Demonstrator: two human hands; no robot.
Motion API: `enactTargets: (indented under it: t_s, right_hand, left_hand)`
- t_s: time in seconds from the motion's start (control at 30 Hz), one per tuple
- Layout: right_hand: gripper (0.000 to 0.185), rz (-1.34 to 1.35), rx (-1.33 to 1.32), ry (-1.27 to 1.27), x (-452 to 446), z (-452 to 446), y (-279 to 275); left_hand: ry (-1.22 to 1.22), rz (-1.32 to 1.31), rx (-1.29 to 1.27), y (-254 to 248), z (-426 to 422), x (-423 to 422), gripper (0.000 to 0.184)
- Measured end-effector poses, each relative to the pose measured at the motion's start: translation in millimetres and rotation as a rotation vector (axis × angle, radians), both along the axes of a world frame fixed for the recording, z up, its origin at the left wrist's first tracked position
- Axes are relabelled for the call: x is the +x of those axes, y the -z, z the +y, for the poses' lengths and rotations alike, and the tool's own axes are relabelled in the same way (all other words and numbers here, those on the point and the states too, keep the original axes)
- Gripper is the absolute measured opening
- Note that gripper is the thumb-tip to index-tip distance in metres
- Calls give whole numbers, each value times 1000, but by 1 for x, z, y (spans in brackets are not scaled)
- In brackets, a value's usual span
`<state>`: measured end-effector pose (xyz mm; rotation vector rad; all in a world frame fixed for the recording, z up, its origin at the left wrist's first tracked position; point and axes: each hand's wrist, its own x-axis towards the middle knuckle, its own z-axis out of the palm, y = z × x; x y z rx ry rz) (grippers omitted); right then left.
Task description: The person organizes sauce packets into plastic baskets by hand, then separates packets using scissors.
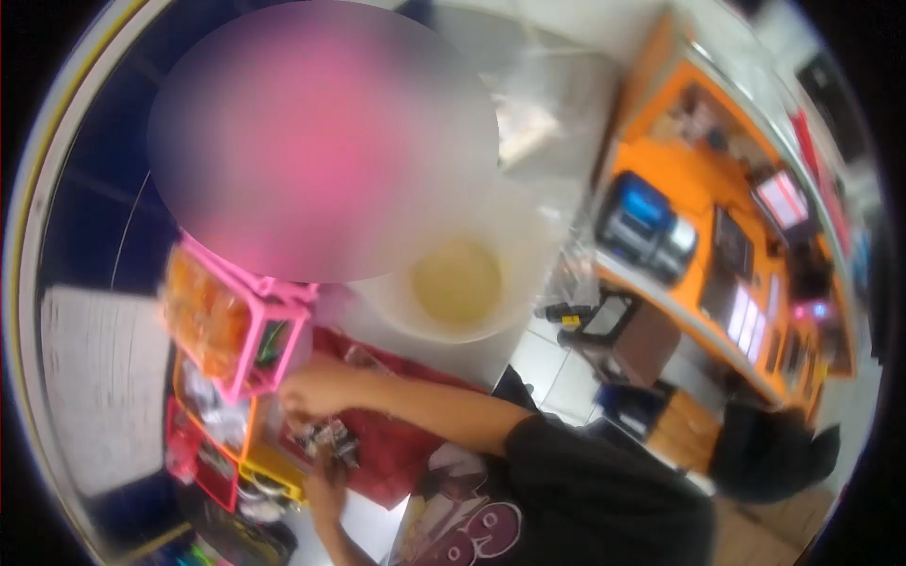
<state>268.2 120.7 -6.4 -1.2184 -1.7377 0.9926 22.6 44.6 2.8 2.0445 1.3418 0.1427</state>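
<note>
My right hand point(316, 389) reaches in beside the pink basket point(253, 349), over a dark red cloth or bag. Its fingers are curled; blur hides whether they hold anything. Just below, my left hand point(326, 483) has its fingers at a small dark-and-silver item point(330, 440), which lies between my two hands. The pink basket has orange packets point(200, 316) in it. The dark red material point(387, 462) spreads under and beside my right forearm.
Orange point(250, 429), red point(226, 495) and yellow point(274, 472) baskets line the left. A pale round container point(519, 302) with yellowish contents stands above my forearm. Papers point(99, 387) lie far left. An orange counter point(651, 160) with devices is at right. A large blurred oval hides the upper left.
</note>
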Motion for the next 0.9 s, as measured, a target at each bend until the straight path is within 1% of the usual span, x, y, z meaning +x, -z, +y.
enactTargets:
  t_s: [0.07,0.1,0.13,0.17,0.2,0.27,0.3,0.33,0.37,0.43,0.47,0.53,0.6,0.63,0.67,0.7,0.77,0.8,0.83,0.87,0.9]
  right_hand:
    - [16,22,255,142,-26,-14,24]
    - [16,37,266,156,-26,-23,21]
    - [14,0,182,96,-24,-37,15]
    - [11,-39,96,30,-20,-51,9]
    - [11,-32,102,29,-15,-63,4]
    - [12,-29,93,-15,-3,-88,-10]
    - [14,-38,126,14,8,-104,-10]
    - [16,-50,156,46,22,-121,-10]
    - [17,-8,134,103,40,-143,-10]
    - [17,30,94,240,80,-195,-15]
    - [17,25,78,320,100,-223,-18]
    - [18,-101,-254,477,133,-283,-16]
    - [19,-196,-346,705,160,-341,19]
    - [19,-173,-505,811,175,-364,28]
    - [19,-142,-665,911,190,-385,39]
    - [19,-149,-716,978,207,-406,69]
    - [19,-204,-793,1128,242,-432,134]
    - [19,-252,-818,1212,261,-439,164]
    - [21,-287,-779,1290,280,-449,210]
    - [24,-263,-794,1303,300,-454,251]
    - [26,-350,-796,1339,321,-466,317]
  left_hand:
    - [-28,104,-11,25,-29,-12,47]
    - [-16,119,2,43,-40,-15,47]
    - [-4,207,18,64,-49,-17,37]
    - [3,292,31,75,-59,-16,31]
    - [0,299,37,75,-67,-7,31]
    - [23,632,61,71,-76,17,31]
    - [-6,695,52,65,-78,33,30]
    - [3,688,56,78,-78,23,30]
    - [15,685,151,102,-76,6,34]
    - [41,666,239,116,-71,-1,38]
    - [82,622,225,106,-70,1,33]
    - [128,573,197,82,-72,10,29]
    - [71,577,103,63,-72,30,27]
    - [57,592,124,75,-71,20,29]
    - [54,595,126,75,-70,17,29]
    - [86,630,124,72,-71,17,30]
    - [98,674,121,65,-79,20,31]
    - [-17,771,182,59,-84,24,33]
    - [-137,869,242,53,-90,31,36]
    - [-160,884,240,46,-93,39,36]
    - [-213,824,219,37,-100,44,38]
